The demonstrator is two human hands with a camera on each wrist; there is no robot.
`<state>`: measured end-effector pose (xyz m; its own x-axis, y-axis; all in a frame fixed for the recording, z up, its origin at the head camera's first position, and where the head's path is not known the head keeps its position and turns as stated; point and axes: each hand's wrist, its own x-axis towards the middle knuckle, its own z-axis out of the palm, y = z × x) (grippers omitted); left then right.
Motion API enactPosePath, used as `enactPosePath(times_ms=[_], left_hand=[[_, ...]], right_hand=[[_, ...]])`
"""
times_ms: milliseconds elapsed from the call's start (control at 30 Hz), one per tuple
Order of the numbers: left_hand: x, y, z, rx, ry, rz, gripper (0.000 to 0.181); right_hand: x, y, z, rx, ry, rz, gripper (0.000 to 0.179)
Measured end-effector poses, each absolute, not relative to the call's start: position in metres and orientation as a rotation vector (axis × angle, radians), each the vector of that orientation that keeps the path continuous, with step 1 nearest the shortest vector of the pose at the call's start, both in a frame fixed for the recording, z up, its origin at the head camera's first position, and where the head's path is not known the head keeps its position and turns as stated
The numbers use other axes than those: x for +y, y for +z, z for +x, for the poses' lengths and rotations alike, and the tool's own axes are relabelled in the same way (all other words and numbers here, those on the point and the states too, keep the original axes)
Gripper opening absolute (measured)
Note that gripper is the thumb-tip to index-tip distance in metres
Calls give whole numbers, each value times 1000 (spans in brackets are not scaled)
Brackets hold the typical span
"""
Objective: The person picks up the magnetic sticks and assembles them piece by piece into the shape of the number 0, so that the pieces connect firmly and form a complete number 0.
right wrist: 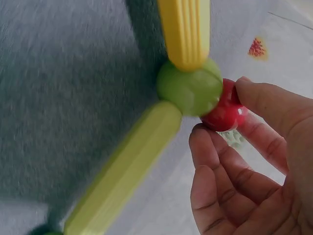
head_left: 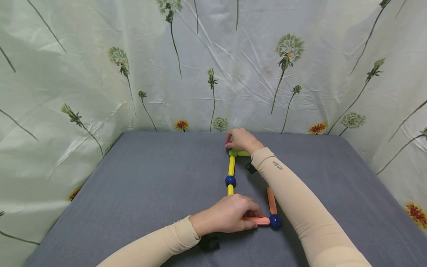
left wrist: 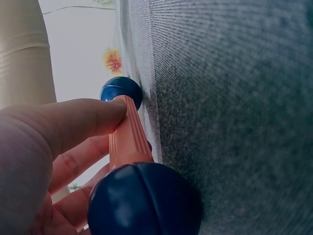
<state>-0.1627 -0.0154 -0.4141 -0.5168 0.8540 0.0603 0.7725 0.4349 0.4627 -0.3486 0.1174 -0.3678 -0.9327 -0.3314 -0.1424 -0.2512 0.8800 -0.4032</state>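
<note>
My left hand (head_left: 235, 214) pinches a salmon rod (head_left: 261, 221) between thumb and fingers near the front of the table. In the left wrist view this rod (left wrist: 129, 129) runs between a near blue ball (left wrist: 146, 200) and a far blue ball (left wrist: 121, 90). At the far edge my right hand (head_left: 244, 140) holds a red ball (right wrist: 227, 110) between thumb and fingertips, right up against a lime-green ball (right wrist: 188, 88). From the green ball extend a yellow rod (right wrist: 186, 34) and a lime rod (right wrist: 122, 171).
A blue ball (head_left: 230, 180) joins the upper yellow rod to a lower yellow rod (head_left: 230, 190), which runs behind the left hand. An orange rod (head_left: 271, 200) rises from the front right blue ball (head_left: 275, 221), beside the right sleeve (head_left: 300, 200). A flowered curtain (head_left: 200, 55) stands behind the grey table (head_left: 160, 178).
</note>
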Motion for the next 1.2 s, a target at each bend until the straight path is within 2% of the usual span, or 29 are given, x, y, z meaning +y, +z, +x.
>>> enactPosePath(times_ms=[700,1200], left_hand=[[-13,-416,-166,2450,685,1425,17],[-11,-411,-164,2457,690,1426,15]], right_hand=[[152,-343,-335,2848,-646,-563,20],[192,-337,-320,2837,-717,-548,27]])
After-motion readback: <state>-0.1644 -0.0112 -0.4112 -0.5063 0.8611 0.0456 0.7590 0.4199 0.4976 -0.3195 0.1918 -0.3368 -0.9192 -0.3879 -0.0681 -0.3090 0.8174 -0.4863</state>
